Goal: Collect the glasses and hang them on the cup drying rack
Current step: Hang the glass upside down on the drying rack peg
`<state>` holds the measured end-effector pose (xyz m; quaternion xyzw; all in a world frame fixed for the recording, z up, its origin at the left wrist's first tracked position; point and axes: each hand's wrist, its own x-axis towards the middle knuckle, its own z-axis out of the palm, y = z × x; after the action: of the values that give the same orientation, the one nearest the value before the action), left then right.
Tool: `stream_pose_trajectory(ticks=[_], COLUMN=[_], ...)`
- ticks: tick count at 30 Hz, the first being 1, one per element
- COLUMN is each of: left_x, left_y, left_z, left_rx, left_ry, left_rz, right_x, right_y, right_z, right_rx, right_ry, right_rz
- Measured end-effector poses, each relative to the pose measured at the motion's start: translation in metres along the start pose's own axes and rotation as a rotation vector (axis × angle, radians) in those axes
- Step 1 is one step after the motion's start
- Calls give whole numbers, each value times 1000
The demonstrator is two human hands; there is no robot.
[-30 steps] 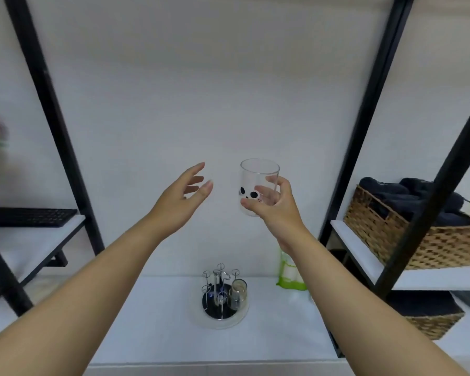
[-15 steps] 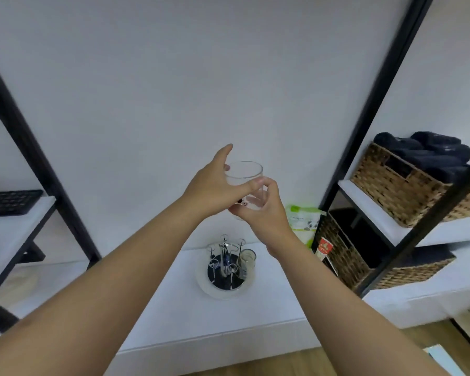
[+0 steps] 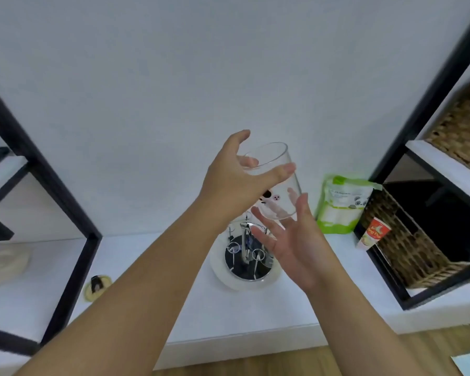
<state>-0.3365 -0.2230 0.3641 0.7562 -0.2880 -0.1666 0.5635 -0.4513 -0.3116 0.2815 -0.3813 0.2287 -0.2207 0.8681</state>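
The left hand [image 3: 232,180] grips a clear glass [image 3: 276,183] near its rim, thumb across the front, holding it tilted in the air above the cup drying rack [image 3: 246,253]. The right hand [image 3: 293,240] is spread open, fingers just under the glass's base. Right of the rack stand a green pouch [image 3: 339,204] with a panda picture and a red-and-white tube [image 3: 373,233], their lettering too blurred to read, beside a wicker basket [image 3: 407,248].

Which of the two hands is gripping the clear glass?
The left hand grips the glass around its upper part, thumb across the front. The right hand is open just below its base, fingers spread and closed on nothing.
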Motion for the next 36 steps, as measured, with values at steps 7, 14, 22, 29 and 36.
stream_pose_trajectory(ticks=[7,14,22,29,36], left_x=[2,8,16,22,23], left_y=[-71,-131,-243,-305,-322], left_z=[31,50,70,89,89], left_rx=[-57,-124,54,304,353], left_ry=[-36,-36,220,151,182], left_rz=[14,12,-188,-144,-104], right_x=[24,48,64,70,95], right_y=[49,64,62,62,80], right_z=[-43,-81,-155,-170,-171], right_rx=[199,298,68,-690,-1286], right_ry=[-76,-3,153,181,-33], right_rz=[108,86,-76,-299,-415])
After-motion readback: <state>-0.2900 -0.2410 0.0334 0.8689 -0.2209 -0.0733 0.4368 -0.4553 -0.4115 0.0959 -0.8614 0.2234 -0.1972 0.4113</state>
